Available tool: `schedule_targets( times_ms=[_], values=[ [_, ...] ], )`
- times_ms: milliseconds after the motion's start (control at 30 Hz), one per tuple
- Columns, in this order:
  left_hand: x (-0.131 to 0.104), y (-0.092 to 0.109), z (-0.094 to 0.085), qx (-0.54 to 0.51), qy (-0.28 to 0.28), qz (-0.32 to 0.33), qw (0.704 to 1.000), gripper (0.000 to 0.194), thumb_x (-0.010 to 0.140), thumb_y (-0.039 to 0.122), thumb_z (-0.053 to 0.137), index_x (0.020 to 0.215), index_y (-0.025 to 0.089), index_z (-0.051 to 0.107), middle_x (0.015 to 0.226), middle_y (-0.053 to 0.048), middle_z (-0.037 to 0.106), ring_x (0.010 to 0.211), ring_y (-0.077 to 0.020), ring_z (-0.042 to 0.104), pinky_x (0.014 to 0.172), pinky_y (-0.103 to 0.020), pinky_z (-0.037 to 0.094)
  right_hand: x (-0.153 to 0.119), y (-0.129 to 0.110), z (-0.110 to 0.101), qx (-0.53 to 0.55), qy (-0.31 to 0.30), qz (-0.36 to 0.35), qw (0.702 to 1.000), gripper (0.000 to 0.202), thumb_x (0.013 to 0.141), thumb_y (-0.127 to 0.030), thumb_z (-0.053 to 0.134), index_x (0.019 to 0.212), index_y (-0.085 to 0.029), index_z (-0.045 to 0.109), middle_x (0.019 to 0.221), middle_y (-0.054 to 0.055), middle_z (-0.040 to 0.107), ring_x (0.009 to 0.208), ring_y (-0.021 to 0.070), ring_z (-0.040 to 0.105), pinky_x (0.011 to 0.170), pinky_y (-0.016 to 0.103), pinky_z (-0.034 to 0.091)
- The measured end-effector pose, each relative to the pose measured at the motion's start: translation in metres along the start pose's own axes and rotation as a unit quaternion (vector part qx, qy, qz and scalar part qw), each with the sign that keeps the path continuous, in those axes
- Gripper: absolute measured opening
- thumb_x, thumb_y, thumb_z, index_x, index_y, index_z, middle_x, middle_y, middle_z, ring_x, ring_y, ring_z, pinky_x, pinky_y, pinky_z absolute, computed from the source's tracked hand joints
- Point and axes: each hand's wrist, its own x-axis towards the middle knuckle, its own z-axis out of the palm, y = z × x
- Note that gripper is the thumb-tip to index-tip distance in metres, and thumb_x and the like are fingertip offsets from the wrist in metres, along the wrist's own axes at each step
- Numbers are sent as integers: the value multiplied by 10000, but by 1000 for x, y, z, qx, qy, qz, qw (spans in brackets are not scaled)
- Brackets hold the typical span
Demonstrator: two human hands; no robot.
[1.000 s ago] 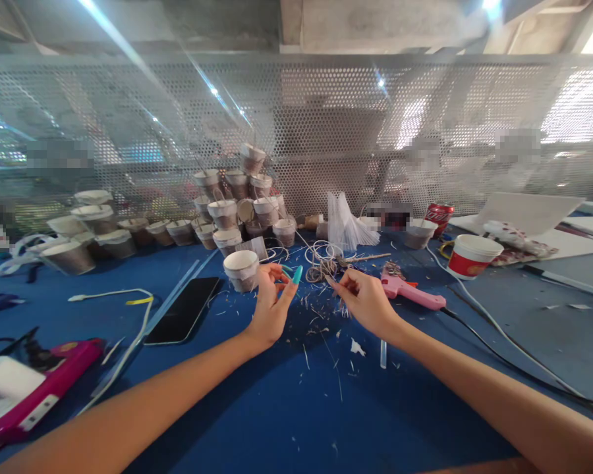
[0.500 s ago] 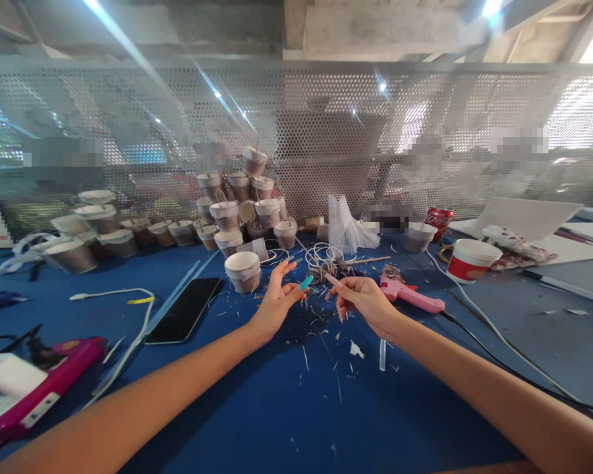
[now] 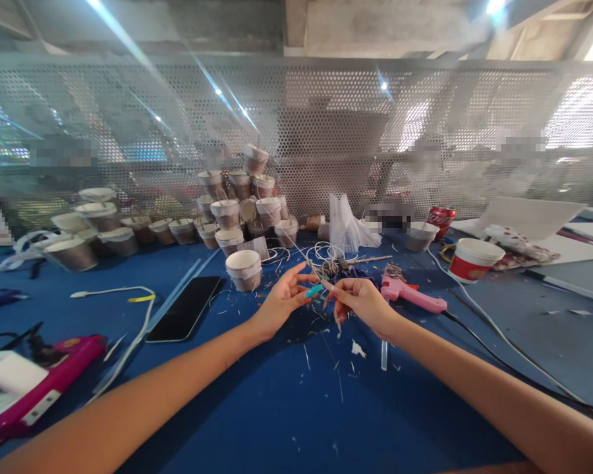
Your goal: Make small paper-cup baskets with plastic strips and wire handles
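My left hand (image 3: 282, 301) is raised over the blue table with its fingers apart and curved; its thumb, with a teal nail, points at my right fingertips. My right hand (image 3: 363, 301) pinches a thin strand of twine (image 3: 318, 275) between thumb and index finger. The strand runs up and left past my left fingertips; whether they touch it I cannot tell. Just left of my hands stands a small white-rimmed pot (image 3: 244, 270). Behind the hands lies a tangle of brownish twine (image 3: 333, 268). A pink glue gun (image 3: 415, 296) rests beside my right hand.
Several similar pots (image 3: 226, 214) are stacked at the back. A black phone (image 3: 184, 309) and a magenta power strip (image 3: 44, 385) lie at left. At right are a red-and-white cup (image 3: 474, 260), a soda can (image 3: 442, 222) and cables. Scraps (image 3: 358, 349) litter the table (image 3: 257, 408).
My left hand has moved right, toward my right fingertips, and its fingers have curled in slightly. My right hand has stayed almost in place, and the strand now shows between the hands.
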Motion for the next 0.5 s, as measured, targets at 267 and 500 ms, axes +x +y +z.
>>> schedule_targets(
  times_ms=[267, 500],
  values=[
    [0, -1, -1, 78, 43, 7, 996, 318, 735, 324, 585, 1001, 178, 490, 710, 40, 473, 643, -88, 438, 632, -229, 355, -1, 3, -7, -168, 103, -86, 977, 220, 735, -375, 541, 658, -169, 535, 564, 3, 599, 410, 103, 550, 425, 233, 433],
    [-2, 5, 0, 162, 73, 32, 984, 223, 777, 376, 515, 711, 163, 512, 630, 40, 439, 588, -94, 380, 573, -225, 306, 2, 4, -15, -210, 143, -105, 961, 222, 750, -375, 503, 657, -175, 535, 561, 9, 607, 427, 118, 570, 423, 235, 434]
  ],
)
